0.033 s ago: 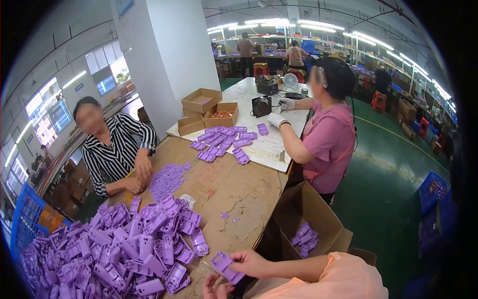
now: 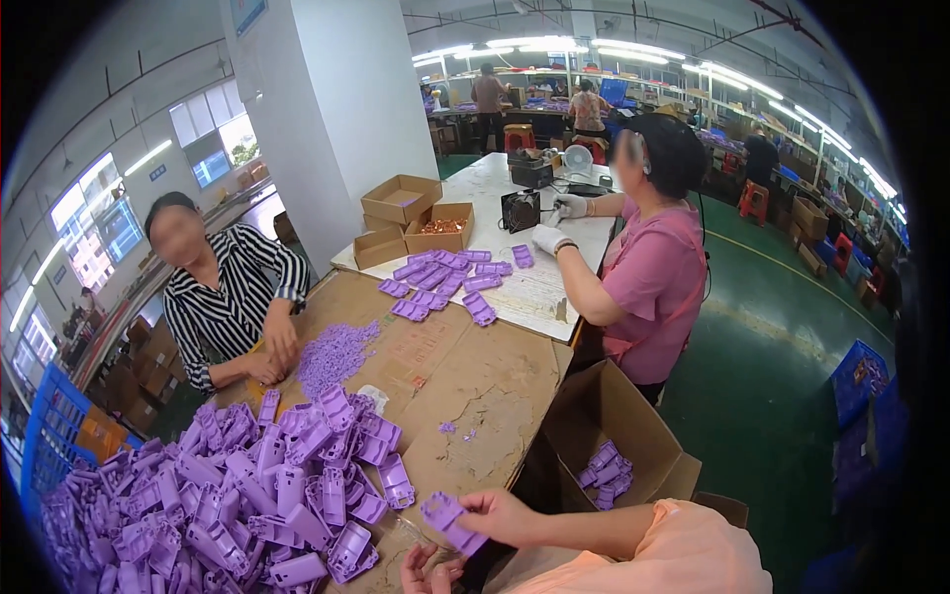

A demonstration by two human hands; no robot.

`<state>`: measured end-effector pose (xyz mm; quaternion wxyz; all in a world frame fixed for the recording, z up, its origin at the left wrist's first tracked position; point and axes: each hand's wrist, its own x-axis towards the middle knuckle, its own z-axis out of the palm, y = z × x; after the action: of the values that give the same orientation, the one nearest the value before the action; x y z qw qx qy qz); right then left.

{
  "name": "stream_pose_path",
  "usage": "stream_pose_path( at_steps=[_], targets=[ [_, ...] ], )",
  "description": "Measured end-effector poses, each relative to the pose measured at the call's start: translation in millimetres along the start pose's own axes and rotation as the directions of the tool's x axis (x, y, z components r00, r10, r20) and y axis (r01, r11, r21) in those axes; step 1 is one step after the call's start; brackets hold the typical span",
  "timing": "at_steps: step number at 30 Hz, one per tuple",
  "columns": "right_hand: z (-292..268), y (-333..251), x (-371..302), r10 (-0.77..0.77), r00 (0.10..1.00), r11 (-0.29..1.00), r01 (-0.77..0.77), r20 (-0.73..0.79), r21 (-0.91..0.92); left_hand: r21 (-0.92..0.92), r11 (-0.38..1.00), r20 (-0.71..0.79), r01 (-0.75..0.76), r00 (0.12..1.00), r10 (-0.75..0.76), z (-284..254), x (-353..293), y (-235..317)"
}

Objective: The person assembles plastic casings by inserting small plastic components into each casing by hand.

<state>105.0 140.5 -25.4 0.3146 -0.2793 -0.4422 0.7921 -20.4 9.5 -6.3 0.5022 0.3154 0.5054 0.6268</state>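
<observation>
My right hand [image 2: 502, 517] pinches a purple plastic housing [image 2: 451, 523] by its right side, above the table's near edge. The housing is a flat, elongated shell with cut-outs at its upper end. Just below it is my left hand [image 2: 431, 571], fingers loosely curled and apart, with nothing visible in them; the picture's lower edge cuts it off. To the left, a large heap of similar purple housings [image 2: 287, 485] covers the table's near left part. One housing [image 2: 396, 482] lies at the heap's right edge, closest to my hands.
A cardboard box [image 2: 633, 445] holding several housings stands right of the cardboard-covered table [image 2: 485, 416]. Small purple pieces [image 2: 336, 358] lie near a co-worker in stripes [image 2: 233, 297]. A gloved co-worker in pink [image 2: 653, 267] sits by a white table [image 2: 539, 292] with more housings [image 2: 435, 277].
My left hand has shifted slightly left, its fingers a little farther from the housing. My right hand still holds the housing in nearly the same place.
</observation>
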Motion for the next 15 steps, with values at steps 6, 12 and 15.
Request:
stream_pose_path(
  at_steps=[6, 12, 15],
  targets=[
    [-42, -23, 19, 0.014, 0.983, 0.998, -0.025, -0.181, -0.06, 0.294, 0.946, -0.144, -0.138, 0.972, 0.187, 7, 7, 4],
    [-82, -55, 51, -0.045, 0.945, 0.999, 0.041, -0.323, -0.019, 0.774, 0.608, -0.098, -0.176, 0.916, 0.39, -21, 24, -16],
    [-106, -70, 70, -0.015, 0.943, 0.996, -0.015, -0.332, -0.089, 0.798, 0.583, -0.121, -0.148, 0.91, 0.397, -22, 29, -19]
  ],
)
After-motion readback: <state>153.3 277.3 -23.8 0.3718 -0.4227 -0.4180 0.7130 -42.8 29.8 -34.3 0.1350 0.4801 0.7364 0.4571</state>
